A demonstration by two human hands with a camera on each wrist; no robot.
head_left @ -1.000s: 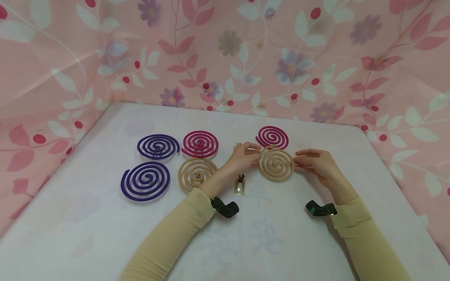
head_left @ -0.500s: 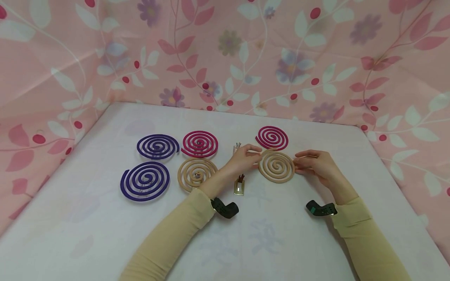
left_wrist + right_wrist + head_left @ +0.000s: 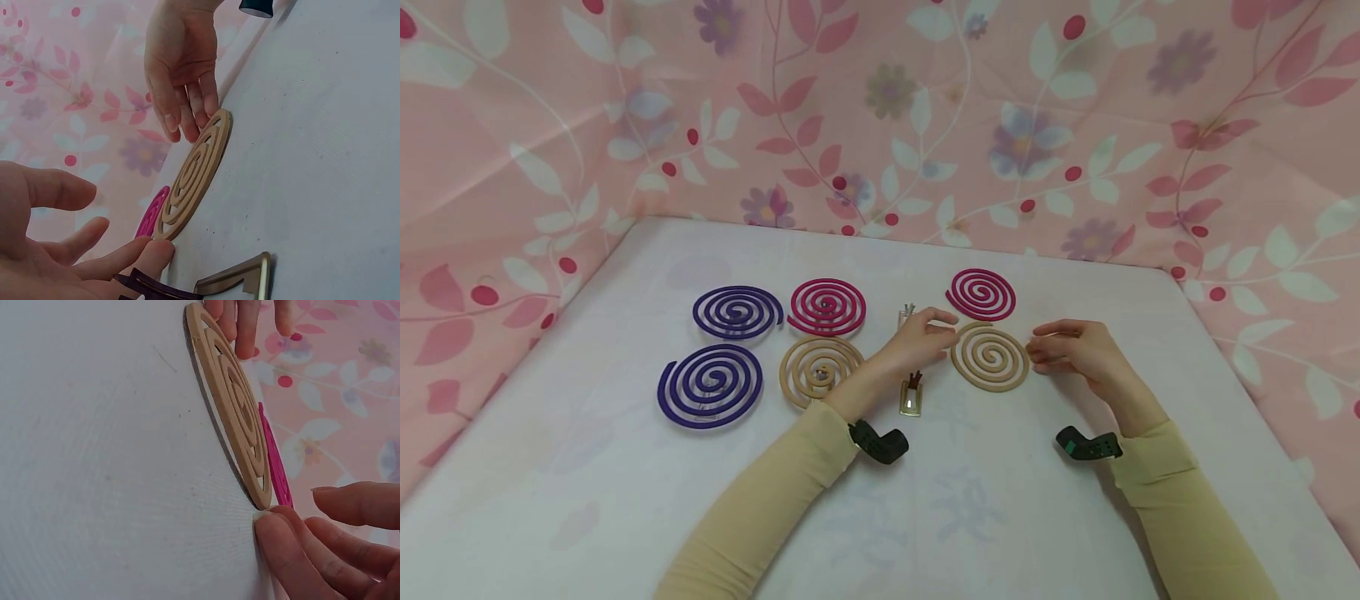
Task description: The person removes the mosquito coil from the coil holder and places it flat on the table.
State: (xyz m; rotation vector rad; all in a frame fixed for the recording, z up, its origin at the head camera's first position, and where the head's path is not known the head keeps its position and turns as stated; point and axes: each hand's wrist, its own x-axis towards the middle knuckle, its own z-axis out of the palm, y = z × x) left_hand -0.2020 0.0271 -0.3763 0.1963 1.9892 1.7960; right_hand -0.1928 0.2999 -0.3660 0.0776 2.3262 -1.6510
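Head view: tan mosquito coil (image 3: 991, 357) lies flat on counter (image 3: 992, 533) between left grip (image 3: 917, 340) and right grip (image 3: 1081, 354), both loosely spread; no pinch evident. Judged step: setting down, nearly complete. Next move calls for withdrawing sideways without nudging it.

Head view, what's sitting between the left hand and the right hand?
A tan spiral coil lies between the left hand and the right hand, as the head view shows.
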